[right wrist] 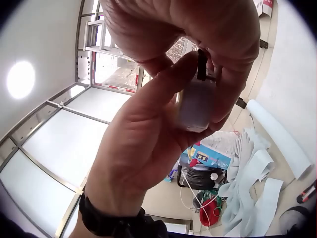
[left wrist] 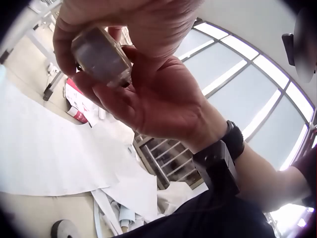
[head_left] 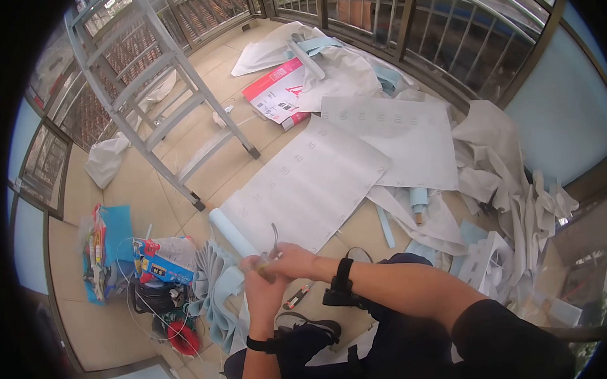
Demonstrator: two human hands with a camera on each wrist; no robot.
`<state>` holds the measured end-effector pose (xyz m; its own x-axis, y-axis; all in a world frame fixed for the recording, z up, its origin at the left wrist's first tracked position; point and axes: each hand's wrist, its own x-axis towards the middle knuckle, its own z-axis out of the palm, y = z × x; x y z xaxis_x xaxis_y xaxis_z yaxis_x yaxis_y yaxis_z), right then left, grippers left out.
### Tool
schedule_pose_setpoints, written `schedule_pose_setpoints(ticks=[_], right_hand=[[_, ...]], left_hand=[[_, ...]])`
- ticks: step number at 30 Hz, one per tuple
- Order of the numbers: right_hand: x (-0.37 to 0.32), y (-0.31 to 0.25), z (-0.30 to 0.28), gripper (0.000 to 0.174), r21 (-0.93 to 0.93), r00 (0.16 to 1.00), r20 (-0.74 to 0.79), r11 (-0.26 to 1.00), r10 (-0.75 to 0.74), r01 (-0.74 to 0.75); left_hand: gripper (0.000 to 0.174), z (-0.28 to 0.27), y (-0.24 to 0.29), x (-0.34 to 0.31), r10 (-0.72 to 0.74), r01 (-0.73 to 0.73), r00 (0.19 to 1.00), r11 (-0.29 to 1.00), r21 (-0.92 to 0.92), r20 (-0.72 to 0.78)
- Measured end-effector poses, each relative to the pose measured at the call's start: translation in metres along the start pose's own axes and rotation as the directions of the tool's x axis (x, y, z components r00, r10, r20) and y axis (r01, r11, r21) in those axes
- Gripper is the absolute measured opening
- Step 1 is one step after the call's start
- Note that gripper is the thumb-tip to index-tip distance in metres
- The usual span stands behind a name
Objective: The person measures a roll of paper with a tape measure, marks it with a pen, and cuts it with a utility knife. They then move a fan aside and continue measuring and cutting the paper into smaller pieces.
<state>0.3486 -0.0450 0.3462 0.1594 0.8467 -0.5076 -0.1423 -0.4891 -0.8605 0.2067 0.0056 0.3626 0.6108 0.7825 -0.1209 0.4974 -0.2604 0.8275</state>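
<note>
Both hands hold one small boxy thing with rounded corners and clear grey sides, which looks like a tape measure (left wrist: pixel 101 57). The left hand (head_left: pixel 264 294) grips it from below and the left. Fingers of the right hand (head_left: pixel 294 262) close round it from the other side. A thin grey curved strip (head_left: pixel 275 234) stands up from between the hands. In the right wrist view a black piece (right wrist: pixel 201 65) sits at the top of the case. Just past the hands lies a pale sheet (head_left: pixel 303 179) with printed numbers, its near-left end a light-blue roll (head_left: pixel 233 233).
A utility knife (head_left: pixel 297 296) lies on the floor by the shoe (head_left: pixel 322 329). A stepladder (head_left: pixel 160 94) stands at back left. Crumpled backing paper (head_left: pixel 492 143), a pink-and-white box (head_left: pixel 277 93) and another numbered sheet (head_left: pixel 395 139) spread rightward. A cable reel (head_left: pixel 157 295) and blue strips (head_left: pixel 220 292) lie left.
</note>
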Motion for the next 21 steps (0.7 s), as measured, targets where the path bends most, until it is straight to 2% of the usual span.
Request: schedule_pose_setpoints(ticks=[1,3,4,6,7,9,11,13,15,16,17,18,19,21], right_hand=[[0.0,-0.001,-0.001,0.058,-0.05,1.0,-0.016,0.999,-0.013,0.013],[-0.003,-0.004,-0.006,0.054,0.006,0.998,0.038,0.999,-0.054,0.054],[-0.005,-0.005,-0.008,0.052,0.057,0.991,0.094,0.995,-0.092,0.086],[0.005,0.003,-0.014,0.053,0.023,0.981,0.149,0.992,-0.124,0.122],[0.01,0.005,-0.016,0.055,-0.008,0.969,0.192,0.987,-0.155,0.159],[0.016,0.01,-0.018,0.063,-0.066,0.975,0.131,0.98,-0.178,0.188],[0.019,0.011,-0.018,0.063,0.057,0.966,0.068,0.967,-0.25,0.247],[0.017,0.006,-0.019,0.061,0.071,0.953,-0.014,0.951,-0.301,0.301],[0.021,0.001,-0.019,0.058,0.073,0.96,-0.025,0.958,-0.277,0.279],[0.024,-0.001,-0.019,0.054,0.174,0.972,-0.023,0.957,-0.232,0.232],[0.026,-0.003,-0.021,0.051,0.275,0.982,-0.018,0.944,-0.187,0.185],[0.027,-0.006,-0.021,0.043,0.285,0.993,-0.014,0.951,-0.12,0.119],[0.029,-0.007,-0.022,0.043,0.284,0.993,-0.014,0.951,-0.121,0.12],[0.034,-0.005,-0.024,0.044,0.557,0.991,0.112,0.83,-0.077,0.001]], left_hand=[[0.063,0.003,-0.011,0.003,-0.001,0.001,1.0,1.0,0.003,0.001],[0.075,-0.001,-0.028,0.013,0.17,-0.17,0.985,0.985,0.017,0.034],[0.075,-0.003,-0.029,0.012,0.159,-0.159,0.987,0.987,0.024,0.024],[0.085,-0.002,-0.024,0.018,0.092,-0.062,0.986,0.977,-0.205,0.138],[0.085,-0.001,-0.023,0.02,0.073,-0.049,0.99,0.98,-0.195,0.121],[0.087,0.003,-0.028,0.022,0.102,-0.093,0.993,0.986,-0.138,0.066],[0.083,0.002,-0.036,0.026,0.074,-0.072,0.997,0.987,-0.144,0.013],[0.079,-0.003,-0.03,0.03,0.077,-0.08,0.997,0.982,-0.168,-0.026],[0.07,-0.011,-0.012,0.027,0.106,-0.106,0.983,0.994,0.003,-0.147],[0.066,-0.012,-0.013,0.027,0.181,-0.166,0.959,0.982,0.085,-0.216],[0.066,-0.011,-0.013,0.026,0.18,-0.165,0.958,0.983,0.082,-0.222],[0.069,-0.012,-0.012,0.025,0.226,-0.176,0.942,0.963,0.205,-0.25],[0.071,-0.012,-0.012,0.024,0.274,-0.181,0.923,0.928,0.326,-0.27],[0.069,-0.012,-0.016,0.023,0.352,-0.234,0.912,0.868,0.439,-0.209]])
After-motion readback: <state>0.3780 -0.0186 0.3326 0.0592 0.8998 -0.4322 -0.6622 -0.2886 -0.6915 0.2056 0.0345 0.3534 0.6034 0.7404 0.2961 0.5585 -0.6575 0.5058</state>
